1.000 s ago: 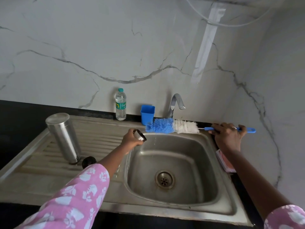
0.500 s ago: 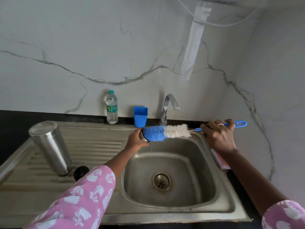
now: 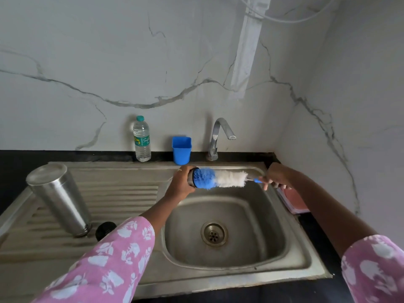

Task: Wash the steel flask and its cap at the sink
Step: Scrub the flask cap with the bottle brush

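Pushing further, the brush now enters the cap.

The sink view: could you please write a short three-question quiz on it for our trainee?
1. True or false: the flask stands mouth down on the draining board.
2. The right hand grips the brush. Where is the cap? A in the left hand; B on the draining board; C on the flask.
3. What stands between the bottle and the tap?
Key: 1 true; 2 A; 3 the blue cup.
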